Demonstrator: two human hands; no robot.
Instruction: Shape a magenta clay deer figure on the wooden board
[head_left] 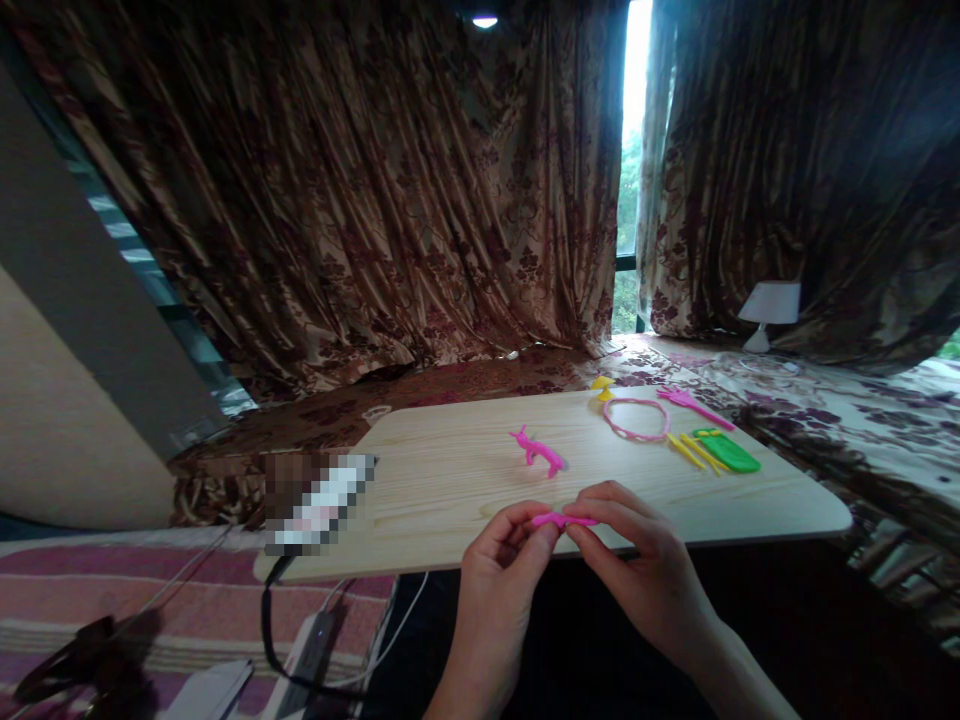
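Between both sets of fingertips is a small, narrow piece of pink modelling clay (564, 520), held over the table's near edge. My left hand (510, 560) pinches its left end between thumb and fingers. At its right end, my right hand (630, 545) pinches the same piece. Just beyond the hands, a pink clay animal figure (540, 452) with pointed bits on its head stands on its legs on the pale wooden table (442, 460).
Farther right lie a pink braided ring (636, 419), a yellow piece (602, 387), a pink hand-shaped tool (696, 405), yellow sticks (688, 452) and a green tray-like piece (726, 452). A blurred-out device (322, 505) with a black cable sits at the left edge. A lamp (770, 305) stands behind.
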